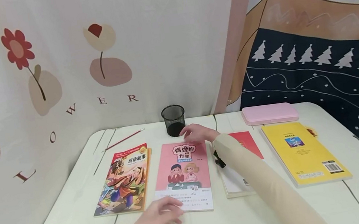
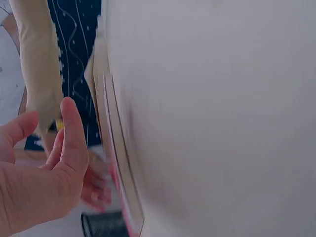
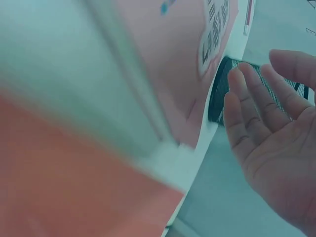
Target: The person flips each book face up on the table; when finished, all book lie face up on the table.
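Note:
A pink book (image 1: pixel 181 179) with two cartoon children on its cover lies face up in the middle of the table. My left hand (image 1: pixel 163 213), fingers loosely bent and apart, hovers at its lower left edge; the left wrist view shows nothing in that hand (image 2: pixel 54 163). Over the book's top edge hangs my right hand (image 1: pixel 199 132), close in front of a black mesh pen cup (image 1: pixel 174 122). Its palm and relaxed fingers face the right wrist camera, and the right hand (image 3: pixel 276 128) holds nothing.
An idioms storybook (image 1: pixel 124 182) lies on the left, with a red pencil (image 1: pixel 124 139) behind it. Under my right forearm is a red-and-white book (image 1: pixel 236 179). Farther right are a yellow book (image 1: pixel 306 156) and a pink pencil case (image 1: pixel 269 113). A printed curtain (image 1: pixel 173 34) hangs behind the table.

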Available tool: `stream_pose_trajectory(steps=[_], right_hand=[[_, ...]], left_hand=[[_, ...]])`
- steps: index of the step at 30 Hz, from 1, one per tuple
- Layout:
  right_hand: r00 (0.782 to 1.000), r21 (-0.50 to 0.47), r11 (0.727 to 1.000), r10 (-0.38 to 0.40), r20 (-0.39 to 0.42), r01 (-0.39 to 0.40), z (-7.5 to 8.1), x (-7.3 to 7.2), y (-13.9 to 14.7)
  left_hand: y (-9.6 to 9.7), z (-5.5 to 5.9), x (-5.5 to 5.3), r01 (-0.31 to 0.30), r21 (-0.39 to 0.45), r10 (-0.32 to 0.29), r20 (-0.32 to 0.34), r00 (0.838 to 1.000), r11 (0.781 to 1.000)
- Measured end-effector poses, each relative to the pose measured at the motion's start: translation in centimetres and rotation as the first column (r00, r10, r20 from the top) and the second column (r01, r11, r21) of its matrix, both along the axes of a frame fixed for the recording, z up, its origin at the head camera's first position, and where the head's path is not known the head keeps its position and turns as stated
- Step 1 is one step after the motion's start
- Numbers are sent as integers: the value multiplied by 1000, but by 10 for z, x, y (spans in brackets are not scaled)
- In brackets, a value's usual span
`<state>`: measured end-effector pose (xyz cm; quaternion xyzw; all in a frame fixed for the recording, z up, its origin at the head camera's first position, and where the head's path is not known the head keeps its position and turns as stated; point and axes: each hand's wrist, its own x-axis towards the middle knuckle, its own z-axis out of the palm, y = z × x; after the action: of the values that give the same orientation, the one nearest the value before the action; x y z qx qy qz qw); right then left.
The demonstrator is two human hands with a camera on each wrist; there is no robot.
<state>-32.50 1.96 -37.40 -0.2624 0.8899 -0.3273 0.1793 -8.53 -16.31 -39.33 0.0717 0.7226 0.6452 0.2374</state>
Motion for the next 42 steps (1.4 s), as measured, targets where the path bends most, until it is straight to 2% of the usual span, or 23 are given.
stream_pose_trajectory(steps=[3, 7, 11, 17, 23, 26, 30, 37, 42], right_hand=[[999, 60, 998, -32, 15, 31, 2, 1, 11], [997, 109, 992, -74, 16, 72, 2, 3, 24], [993, 132, 984, -118, 3, 117, 1, 2, 38], [988, 150, 977, -153, 6, 151, -1, 1, 51], [983, 184, 971, -169, 73, 153, -8, 1, 54], [981, 188, 970, -175, 78, 158, -12, 1, 52], [984, 187, 970, -168, 57, 155, -14, 0, 51], [988, 182, 974, -146, 58, 133, -14, -2, 46], [988, 183, 974, -144, 59, 131, -14, -4, 42]], left_hand=[[-15, 3, -7, -53, -106, 40, -127, 991, 993], [-33, 6, -13, -162, -255, 102, -232, 967, 953], [-44, 8, -16, -205, -349, 122, -245, 962, 915], [-50, 6, -16, -180, -415, 103, -202, 974, 892], [-51, 4, -16, -168, -427, 114, -148, 982, 889], [-51, 4, -17, -154, -427, 107, -132, 986, 891], [-54, 3, -16, -130, -413, 87, -121, 989, 901], [-57, 4, -13, -91, -342, 61, -99, 993, 935], [-56, 4, -12, -90, -332, 69, -74, 995, 939]])
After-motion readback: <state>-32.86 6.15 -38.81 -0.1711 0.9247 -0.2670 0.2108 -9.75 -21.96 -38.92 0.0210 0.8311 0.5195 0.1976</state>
